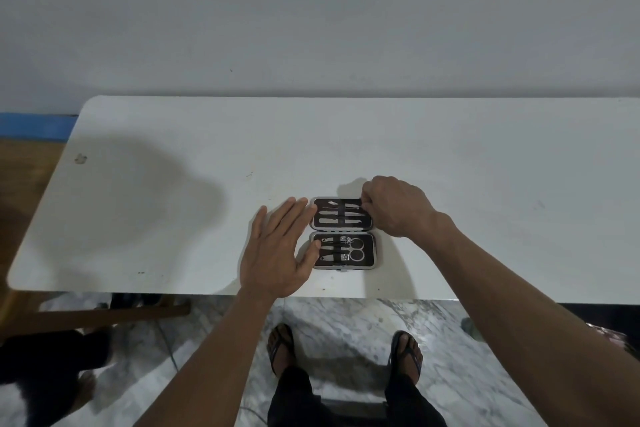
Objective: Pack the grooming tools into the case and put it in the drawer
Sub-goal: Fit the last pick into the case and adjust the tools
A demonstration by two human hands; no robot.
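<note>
A small dark grooming case [343,233] lies open flat on the white table [173,184], near its front edge. The far half holds slim metal tools [341,214] under an elastic strap. Scissors [356,249] and clippers sit in the near half. My left hand [278,251] lies flat with fingers spread at the case's left side, fingertips touching its edge. My right hand [394,206] is at the far half's right end, its fingers pinched at the tip of a tool there. No drawer is in view.
The table reaches a plain wall at the back. Below the front edge are a marble floor, my sandalled feet [346,350] and a wooden frame [104,315] at the left. Another person's dark-clothed leg and bare foot [83,388] are at the lower left.
</note>
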